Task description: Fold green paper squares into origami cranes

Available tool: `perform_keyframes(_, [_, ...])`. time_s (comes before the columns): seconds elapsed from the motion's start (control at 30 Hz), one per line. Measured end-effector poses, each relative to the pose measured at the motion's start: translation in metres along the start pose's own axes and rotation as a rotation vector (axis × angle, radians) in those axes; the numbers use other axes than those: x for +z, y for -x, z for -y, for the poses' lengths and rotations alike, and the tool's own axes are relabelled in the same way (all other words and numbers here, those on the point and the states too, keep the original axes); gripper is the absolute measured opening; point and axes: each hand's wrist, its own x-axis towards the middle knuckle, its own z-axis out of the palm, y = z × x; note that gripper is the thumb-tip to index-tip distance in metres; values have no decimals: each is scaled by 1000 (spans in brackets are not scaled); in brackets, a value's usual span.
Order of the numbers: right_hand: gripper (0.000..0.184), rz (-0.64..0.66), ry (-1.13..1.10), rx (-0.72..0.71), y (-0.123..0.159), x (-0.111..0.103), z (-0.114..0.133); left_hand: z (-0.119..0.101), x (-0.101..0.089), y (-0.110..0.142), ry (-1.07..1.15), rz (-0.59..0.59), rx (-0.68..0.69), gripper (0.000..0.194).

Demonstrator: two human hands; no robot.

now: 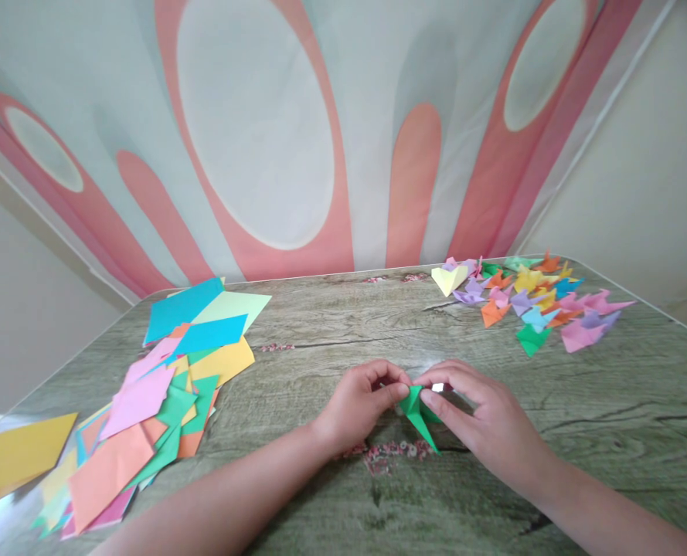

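Observation:
A small green folded paper figure (417,417) is held just above the wooden-patterned table, near its middle. My left hand (366,401) pinches its upper left edge between thumb and forefinger. On the other side, the thumb and forefinger of my right hand (464,405) grip its upper right part. One long pointed tip of the green paper hangs down toward me. Part of the figure is hidden behind my right fingers.
Loose coloured paper sheets (140,401) lie heaped on the left, with a mustard-yellow sheet (22,455) at the far left. Several folded paper birds (528,301) stand at the back right, beside a pale yellow heart-shaped fold (449,279). A patterned curtain (366,154) hangs behind the table (320,324).

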Motion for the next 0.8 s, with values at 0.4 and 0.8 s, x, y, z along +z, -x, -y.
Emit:
perform_keyframes(0.4, [15, 32, -38, 156, 0, -2, 7, 2, 0, -1, 180, 127, -112, 31])
perform_keyframes(0.8, [13, 32, -47, 149, 1, -3, 9, 7, -2, -3, 283, 209, -213, 36])
